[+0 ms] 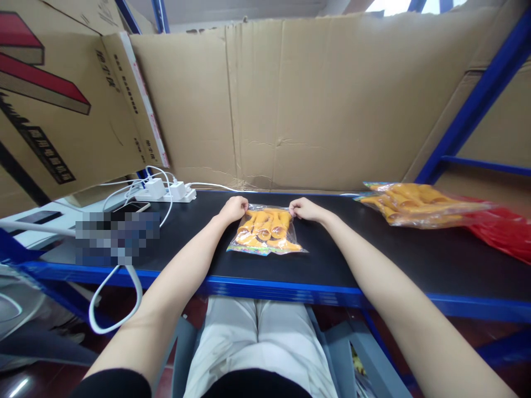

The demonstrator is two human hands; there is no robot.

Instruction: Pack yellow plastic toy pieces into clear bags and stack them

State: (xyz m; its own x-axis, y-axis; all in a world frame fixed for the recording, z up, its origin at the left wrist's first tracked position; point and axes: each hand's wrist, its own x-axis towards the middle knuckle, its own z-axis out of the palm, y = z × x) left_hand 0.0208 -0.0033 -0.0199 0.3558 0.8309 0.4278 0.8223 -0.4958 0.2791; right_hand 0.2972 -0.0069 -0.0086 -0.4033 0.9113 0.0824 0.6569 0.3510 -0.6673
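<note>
A small clear plastic bag filled with several orange pieces lies flat on the black shelf top in front of me. My left hand is closed in a pinch on the bag's far left corner. My right hand pinches the far right corner of the same bag. Both forearms reach straight out over the blue front edge of the shelf.
A pile of similar bags of orange pieces lies at the right, beside red plastic. A white power strip with plugs and cables sits at the back left, a phone near it. Cardboard walls the back.
</note>
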